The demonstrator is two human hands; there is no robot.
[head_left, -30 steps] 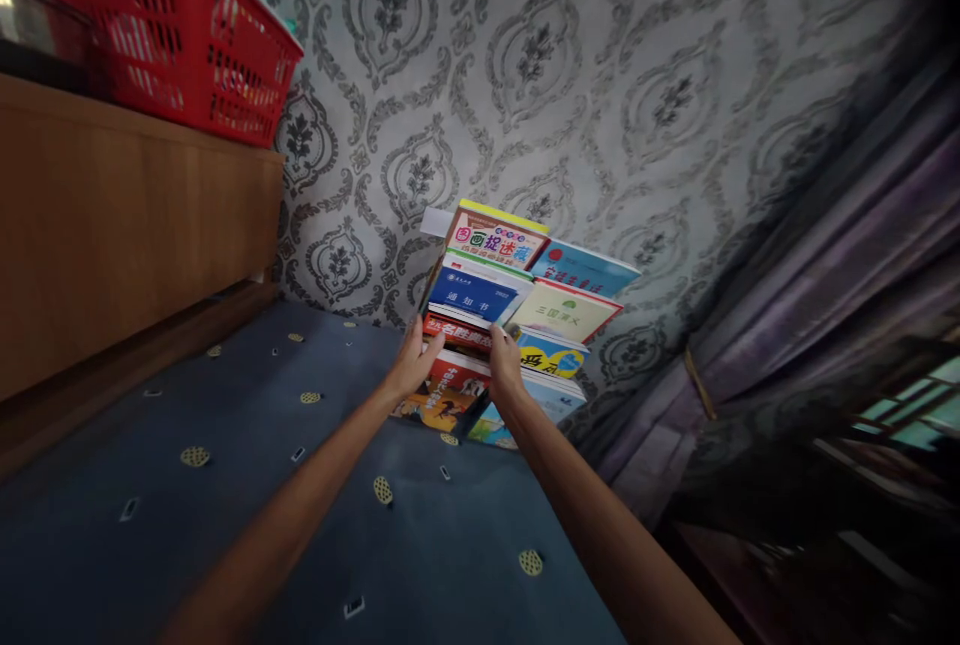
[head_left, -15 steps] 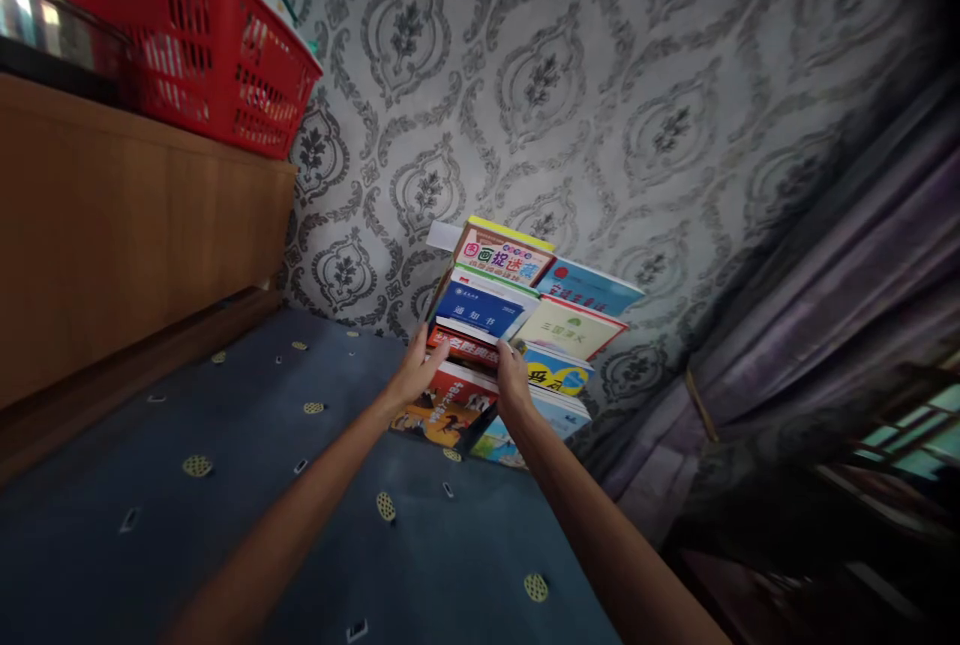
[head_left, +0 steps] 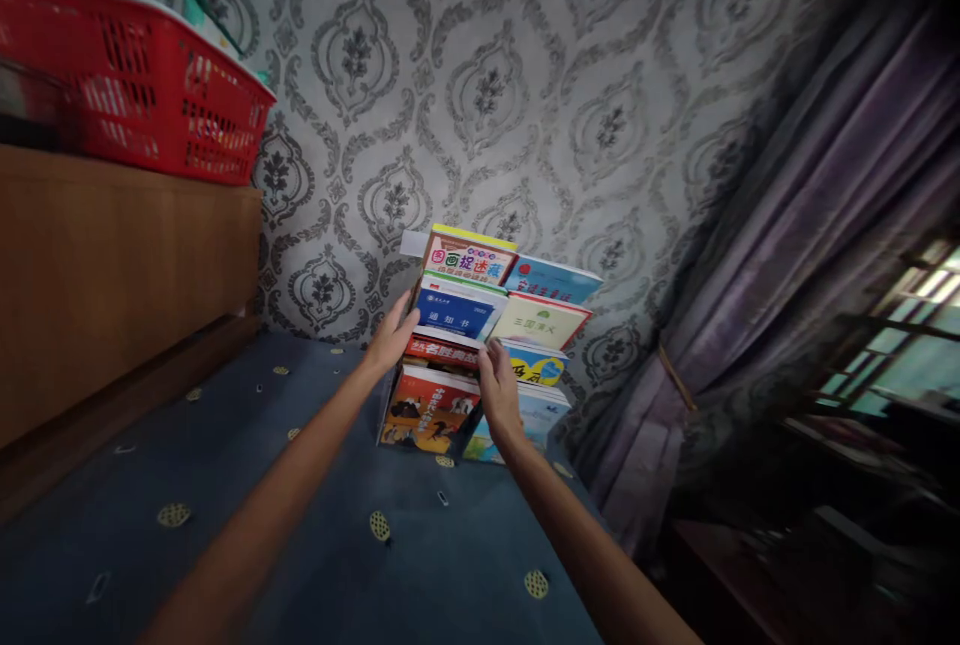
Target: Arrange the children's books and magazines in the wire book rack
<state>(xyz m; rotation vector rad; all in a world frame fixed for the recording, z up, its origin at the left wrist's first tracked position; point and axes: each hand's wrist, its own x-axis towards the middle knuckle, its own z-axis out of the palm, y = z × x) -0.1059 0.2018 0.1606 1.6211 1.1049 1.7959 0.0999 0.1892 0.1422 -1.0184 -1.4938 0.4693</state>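
Observation:
Books stand in two stepped columns, several rows deep, against the wall. My left hand [head_left: 391,333] is at the left edge of the stack, fingers stretched and thumb apart, beside a blue booklet [head_left: 454,312]. Between the columns, my right hand [head_left: 499,393] has its fingers extended at the right end of a red book [head_left: 442,350]. Neither hand grips anything that I can see. Below are an orange-red book [head_left: 429,413] and a light blue book [head_left: 536,410]. A yellow-topped book [head_left: 469,255] is at the back left, with a cream book [head_left: 541,322] to the right.
The books stand on a dark blue patterned cloth [head_left: 315,525]. A red plastic basket [head_left: 217,125] sits on a wooden cabinet [head_left: 135,265] at left. Patterned wallpaper [head_left: 487,95] rises behind. A tied purple curtain [head_left: 750,295] hangs at right.
My hands have loosened from the red book and the blue booklet and moved apart, the left one now at the stack's side. The view has shifted, so the books appear farther left.

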